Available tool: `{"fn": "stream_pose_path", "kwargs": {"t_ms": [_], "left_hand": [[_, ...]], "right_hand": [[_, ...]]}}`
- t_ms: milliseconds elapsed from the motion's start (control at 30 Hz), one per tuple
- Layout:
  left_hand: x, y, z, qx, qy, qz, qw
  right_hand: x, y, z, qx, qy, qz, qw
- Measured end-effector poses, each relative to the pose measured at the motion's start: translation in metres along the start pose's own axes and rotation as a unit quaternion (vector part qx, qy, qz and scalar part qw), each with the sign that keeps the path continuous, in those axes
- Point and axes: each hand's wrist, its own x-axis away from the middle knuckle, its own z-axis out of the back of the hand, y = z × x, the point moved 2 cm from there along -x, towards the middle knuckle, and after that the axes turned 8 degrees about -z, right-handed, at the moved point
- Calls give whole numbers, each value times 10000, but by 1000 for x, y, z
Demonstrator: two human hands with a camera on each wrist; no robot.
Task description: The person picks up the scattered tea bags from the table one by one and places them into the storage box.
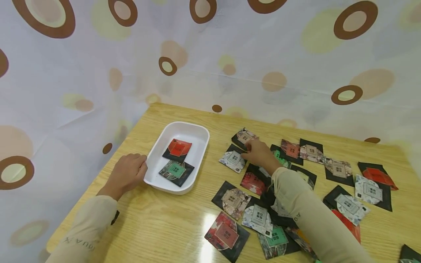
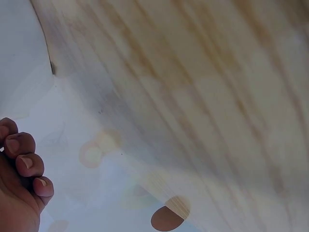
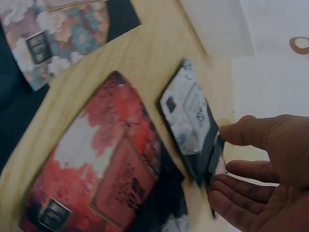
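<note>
My left hand (image 1: 129,171) rests beside the white plastic tray (image 1: 206,138), its thumb side right at the left rim. In the left wrist view its fingers (image 2: 30,165) are loosely curled, with nothing visible inside them. The tray holds a red-and-black packet (image 1: 177,149) and a green-labelled one (image 1: 177,172). My right hand (image 1: 263,156) reaches over the table, thumb and fingers spread apart at the edges of a beige floral packet (image 1: 244,136) and a white-and-blue packet (image 1: 234,158). In the right wrist view its fingers (image 3: 241,193) look nearly straight.
Several flat square packets lie scattered and overlapping on the wooden table (image 1: 158,226), including a red floral packet (image 1: 226,235), a beige one (image 1: 231,199) and a red one (image 1: 378,175) far right. A patterned curtain (image 1: 210,44) hangs behind the table's back edge.
</note>
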Motion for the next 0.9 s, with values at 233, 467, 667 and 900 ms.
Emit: {"fn": "stream_pose_path", "kwargs": {"t_ms": [233,467,667,900], "left_hand": [[0,3,-1,-67,116,-58,9999],[-1,5,3,-68,-14,21,10000],[0,5,2,-69,-47,45,10000],[-1,3,1,-74,-33,39,10000]], "right_hand": [[-2,-2,-14,231,60,184,9995],[-3,-4,-19,564,148,157,9982],[-3,-3,-21,680,144,72,9976],[-4,1,-17,30,229,164,9996]]}}
